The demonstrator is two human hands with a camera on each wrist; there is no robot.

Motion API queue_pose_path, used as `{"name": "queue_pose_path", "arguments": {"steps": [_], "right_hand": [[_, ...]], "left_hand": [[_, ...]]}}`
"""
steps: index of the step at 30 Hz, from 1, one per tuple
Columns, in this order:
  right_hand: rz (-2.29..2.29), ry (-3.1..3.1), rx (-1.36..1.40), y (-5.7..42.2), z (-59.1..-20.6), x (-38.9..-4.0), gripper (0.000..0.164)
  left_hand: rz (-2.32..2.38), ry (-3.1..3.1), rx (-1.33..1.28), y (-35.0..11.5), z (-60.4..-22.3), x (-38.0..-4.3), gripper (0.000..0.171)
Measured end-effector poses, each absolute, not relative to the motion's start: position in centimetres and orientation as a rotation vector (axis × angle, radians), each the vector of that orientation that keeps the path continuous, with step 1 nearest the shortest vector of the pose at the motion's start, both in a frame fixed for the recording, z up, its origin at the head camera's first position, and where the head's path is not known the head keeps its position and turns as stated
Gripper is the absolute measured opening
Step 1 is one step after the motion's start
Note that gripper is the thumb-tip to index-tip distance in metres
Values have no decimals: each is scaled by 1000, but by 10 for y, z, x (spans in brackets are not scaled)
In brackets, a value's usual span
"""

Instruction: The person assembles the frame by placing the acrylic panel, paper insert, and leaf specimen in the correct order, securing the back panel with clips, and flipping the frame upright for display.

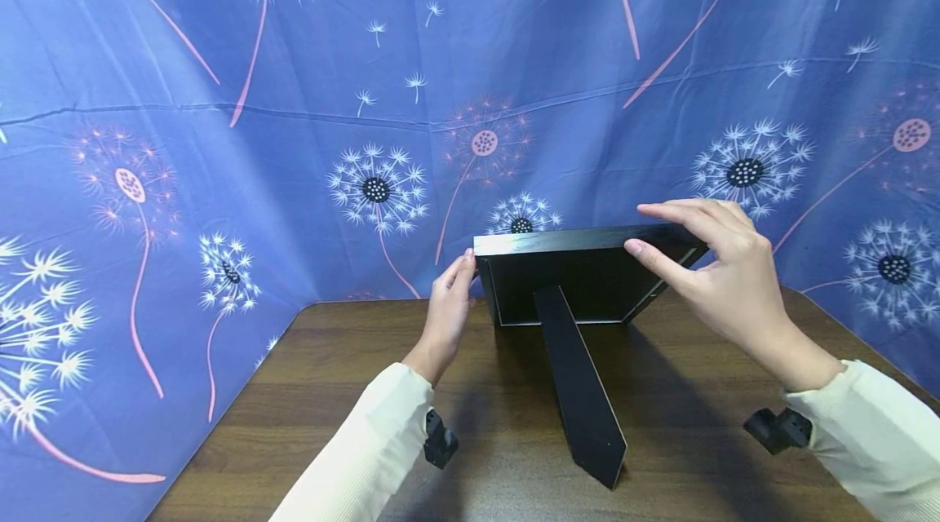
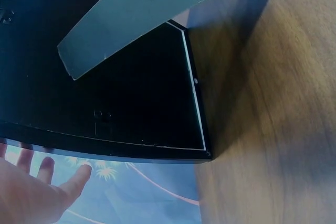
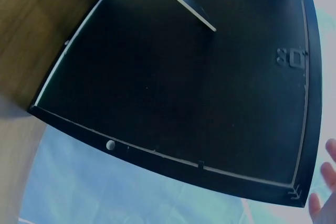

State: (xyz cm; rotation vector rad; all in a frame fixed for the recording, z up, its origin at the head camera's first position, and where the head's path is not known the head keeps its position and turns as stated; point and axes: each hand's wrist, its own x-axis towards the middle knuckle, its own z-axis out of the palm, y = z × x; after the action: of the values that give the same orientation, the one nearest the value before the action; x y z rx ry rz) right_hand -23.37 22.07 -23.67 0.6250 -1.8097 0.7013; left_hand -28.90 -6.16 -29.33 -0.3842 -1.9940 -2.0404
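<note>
A black picture frame [image 1: 507, 289] stands on the wooden table with its back towards me. Its easel leg [image 1: 580, 391] slants down and rests on the tabletop. At the frame's left edge is my left hand [image 1: 450, 302], its fingers fairly straight along that side; the left wrist view has this hand [image 2: 31, 192] with the thumb apart. My right hand [image 1: 723, 269] hovers around the top right corner, thumb and fingers spread. Some fingertips [image 3: 328, 174] of it show beside the frame in the right wrist view. The frame's front is hidden.
Brown wooden table [image 1: 323, 424] reaches back to a blue curtain [image 1: 308, 41] with dandelion prints, which also runs along the left and right sides. A small black wrist camera [image 1: 439, 440] hangs below the left sleeve, another camera [image 1: 778, 431] below the right one.
</note>
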Motion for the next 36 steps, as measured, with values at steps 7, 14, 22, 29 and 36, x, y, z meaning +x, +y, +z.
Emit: {"name": "queue_pose_path", "arguments": {"steps": [7, 14, 22, 29, 36], "right_hand": [[779, -2015, 468, 229, -229, -239, 35], [838, -2114, 427, 232, -229, -245, 32], [788, -2088, 464, 233, -233, -250, 16], [785, -2075, 479, 237, -234, -251, 12], [800, -2083, 463, 242, -235, -253, 13]], "left_hand": [[-2102, -1964, -364, -59, -294, -289, 49], [-2132, -1938, -352, -57, -296, -290, 48], [-2142, -1912, -379, -56, -296, -289, 47], [-2125, -1912, -379, -55, -296, -288, 47], [-2077, -1960, -416, -56, -297, -283, 44]]}}
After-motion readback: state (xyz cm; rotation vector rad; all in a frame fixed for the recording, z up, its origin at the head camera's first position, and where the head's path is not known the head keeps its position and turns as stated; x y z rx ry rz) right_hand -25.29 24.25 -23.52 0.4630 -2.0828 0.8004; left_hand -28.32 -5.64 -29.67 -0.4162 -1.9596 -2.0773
